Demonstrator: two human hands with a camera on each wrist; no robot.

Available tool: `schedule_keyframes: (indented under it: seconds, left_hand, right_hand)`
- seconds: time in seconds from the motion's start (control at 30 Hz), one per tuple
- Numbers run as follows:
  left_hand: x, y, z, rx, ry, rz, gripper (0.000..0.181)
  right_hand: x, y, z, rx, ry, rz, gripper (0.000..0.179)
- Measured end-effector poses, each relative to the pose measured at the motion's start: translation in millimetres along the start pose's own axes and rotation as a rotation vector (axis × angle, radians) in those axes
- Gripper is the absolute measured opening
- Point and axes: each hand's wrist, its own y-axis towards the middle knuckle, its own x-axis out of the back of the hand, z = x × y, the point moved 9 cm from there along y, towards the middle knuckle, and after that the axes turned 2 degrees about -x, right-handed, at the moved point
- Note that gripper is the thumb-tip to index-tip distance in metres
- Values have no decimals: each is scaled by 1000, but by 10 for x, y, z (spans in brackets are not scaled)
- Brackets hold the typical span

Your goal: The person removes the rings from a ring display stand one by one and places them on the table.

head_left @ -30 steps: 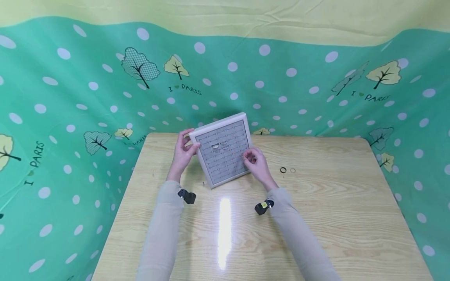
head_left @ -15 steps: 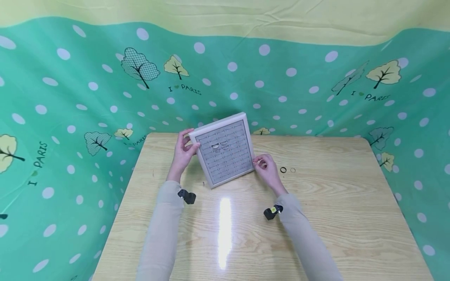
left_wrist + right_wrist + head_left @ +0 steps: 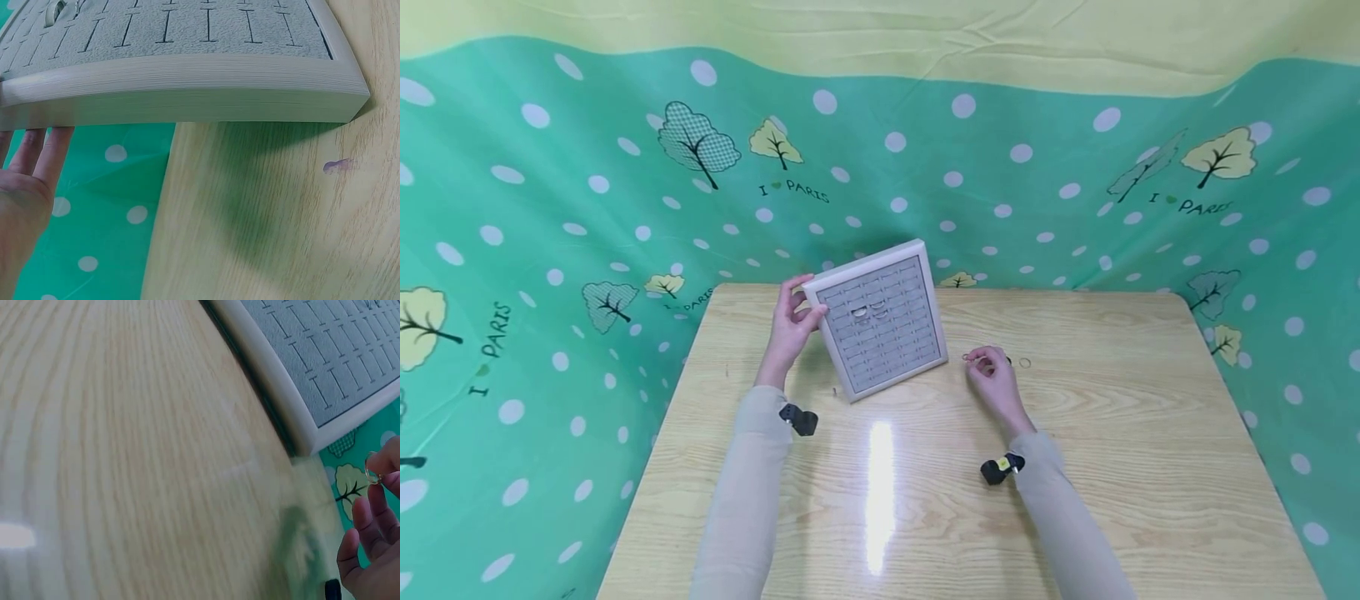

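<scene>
My left hand point(image 3: 792, 327) grips the upper left corner of a white-framed ring display tray point(image 3: 883, 325), which stands tilted up on the table. Grey slotted padding fills the tray, and a few silver rings point(image 3: 860, 312) sit in its slots. In the left wrist view, fingers point(image 3: 51, 156) reach under the tray's side. Over the table, to the right of the tray, my right hand point(image 3: 995, 379) pinches a thin gold-coloured ring point(image 3: 371, 470) between thumb and forefinger, apart from the tray. A black ring point(image 3: 333, 589) lies on the table by that hand, mostly hidden behind it in the head view.
A thin pale ring point(image 3: 1026, 363) lies on the wooden table point(image 3: 1150, 433) right of my right hand. A green dotted cloth point(image 3: 1075, 167) hangs behind and at both sides. Small marks point(image 3: 337, 166) show on the wood near the tray.
My right hand has moved from the tray's lower right part out to the right and towards me, carrying the gold-coloured ring. The left hand and the tray have stayed in place.
</scene>
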Motion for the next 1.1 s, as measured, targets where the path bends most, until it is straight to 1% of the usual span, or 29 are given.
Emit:
schedule_keyframes:
  seconds: [0.27, 0.33, 0.43, 0.57, 0.73, 0.8, 0.93, 1.1]
  left_hand:
    - [9, -1, 6, 8, 11, -3, 54]
    - [8, -2, 3, 6, 8, -4, 54]
    - [5, -2, -2, 5, 6, -4, 54]
    - [9, 2, 13, 21, -4, -6, 55]
    - [14, 10, 29, 53, -18, -5, 55]
    - [14, 11, 33, 59, -18, -3, 55]
    - [12, 8, 36, 59, -14, -3, 55]
    - [-2, 0, 12, 28, -3, -4, 55]
  right_hand:
    - [209, -92, -154, -36, -3, -41, 13]
    - [262, -113, -192, -34, 6, -43, 13]
    - [354, -152, -217, -3, 10, -44, 13]
    - [503, -206, -263, 31, -41, -52, 12]
    - [697, -237, -391, 36, -139, -65, 13]
    - [764, -241, -426, 46, -157, -69, 13]
    - [873, -234, -466, 60, -186, -73, 12]
    - [986, -177, -515, 53, -216, -84, 13]
